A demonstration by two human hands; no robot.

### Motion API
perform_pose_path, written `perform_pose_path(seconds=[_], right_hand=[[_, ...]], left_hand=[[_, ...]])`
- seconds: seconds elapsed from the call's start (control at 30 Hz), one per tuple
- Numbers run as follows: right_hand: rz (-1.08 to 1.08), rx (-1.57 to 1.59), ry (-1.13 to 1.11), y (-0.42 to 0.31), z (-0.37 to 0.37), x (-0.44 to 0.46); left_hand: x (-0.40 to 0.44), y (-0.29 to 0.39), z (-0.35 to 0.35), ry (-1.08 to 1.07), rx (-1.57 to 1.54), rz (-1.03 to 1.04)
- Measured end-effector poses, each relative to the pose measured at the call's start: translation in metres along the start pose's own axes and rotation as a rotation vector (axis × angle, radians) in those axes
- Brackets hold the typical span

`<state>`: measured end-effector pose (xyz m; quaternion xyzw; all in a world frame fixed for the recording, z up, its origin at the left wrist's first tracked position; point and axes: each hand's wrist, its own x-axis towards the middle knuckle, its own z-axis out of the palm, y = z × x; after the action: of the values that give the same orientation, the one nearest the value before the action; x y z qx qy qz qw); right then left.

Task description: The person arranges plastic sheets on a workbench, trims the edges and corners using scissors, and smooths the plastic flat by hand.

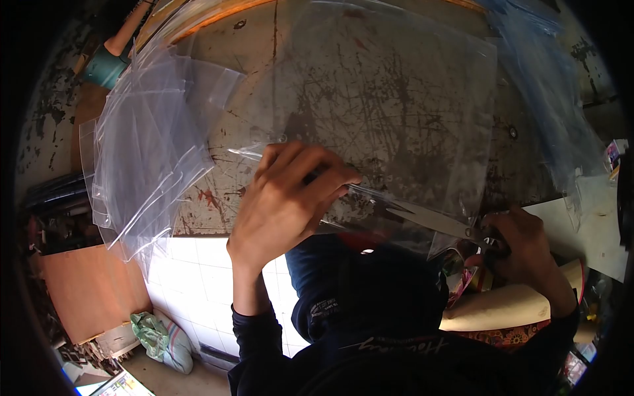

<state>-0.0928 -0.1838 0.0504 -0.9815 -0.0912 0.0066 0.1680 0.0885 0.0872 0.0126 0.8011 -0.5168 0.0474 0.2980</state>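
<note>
A large clear plastic sheet (pixel 396 86) lies over the worn, scratched tabletop (pixel 228 46), its near edge raised at the table's front. My left hand (pixel 284 195) is closed on that edge, fingers pinching the plastic. In my right hand (pixel 525 247) is a pair of scissors (pixel 439 221), gripped by the handles, blades pointing left toward my left hand. The blades are parted and lie along the sheet's near edge; exactly how the plastic sits between them is hard to tell. To the left, a pile of clear plastic pieces (pixel 142 145) hangs partly over the table's front edge.
Bluish plastic sheeting (pixel 538 86) runs along the right side. A teal container (pixel 105 66) stands at the back left. Below the table are a brown board (pixel 96 290), a white-and-green sack (pixel 162 340) and white floor tiles (pixel 205 277). A cream roll (pixel 502 307) lies near my right forearm.
</note>
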Motion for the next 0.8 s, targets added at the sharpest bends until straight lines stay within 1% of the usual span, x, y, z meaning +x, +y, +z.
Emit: perform_pose_path(seconds=[0.03,0.1,0.23,0.3,0.33,0.4,0.43,0.47,0.53,0.57,0.6,0.67,0.7,0.77,0.8], right_hand=[[0.000,0.001,0.000,-0.004,-0.001,0.001],[0.086,0.038,-0.034,-0.011,-0.004,0.005],[0.145,0.054,-0.083,-0.013,-0.013,0.004],[0.240,0.089,0.007,-0.013,-0.020,0.002],[0.237,0.086,0.007,-0.010,-0.019,0.002],[0.440,0.018,0.141,-0.007,-0.018,0.000],[0.570,0.041,0.100,-0.008,-0.021,0.005],[0.571,0.038,0.107,-0.005,-0.019,0.008],[0.520,0.049,0.220,0.004,-0.015,0.017],[0.631,0.068,0.095,-0.001,-0.026,0.028],[0.637,0.067,0.103,0.000,-0.025,0.035],[0.372,0.037,0.232,0.005,-0.019,0.045],[0.302,0.040,0.229,0.011,-0.016,0.050],[0.303,0.042,0.218,0.012,-0.013,0.068],[0.302,0.046,0.203,0.010,-0.010,0.077]], left_hand=[[0.000,0.000,0.001,-0.001,0.000,-0.001],[0.000,0.002,0.003,0.023,-0.031,-0.055],[-0.001,0.003,0.004,0.014,0.003,-0.052],[0.000,0.009,0.001,-0.023,0.078,-0.069],[0.002,0.014,0.003,-0.019,0.079,-0.071],[0.008,0.026,0.009,-0.002,-0.022,-0.035],[0.010,0.032,0.014,-0.039,-0.027,-0.027],[0.012,0.035,0.018,-0.036,-0.025,-0.021],[0.015,0.038,0.026,-0.096,-0.057,0.048],[0.017,0.038,0.028,-0.118,-0.081,0.038],[0.018,0.039,0.031,-0.118,-0.081,0.049],[0.023,0.041,0.035,-0.050,-0.169,0.030],[0.025,0.043,0.037,-0.052,-0.168,0.037],[0.028,0.049,0.043,0.110,-0.285,-0.070],[0.030,0.053,0.045,0.107,-0.284,-0.065]])
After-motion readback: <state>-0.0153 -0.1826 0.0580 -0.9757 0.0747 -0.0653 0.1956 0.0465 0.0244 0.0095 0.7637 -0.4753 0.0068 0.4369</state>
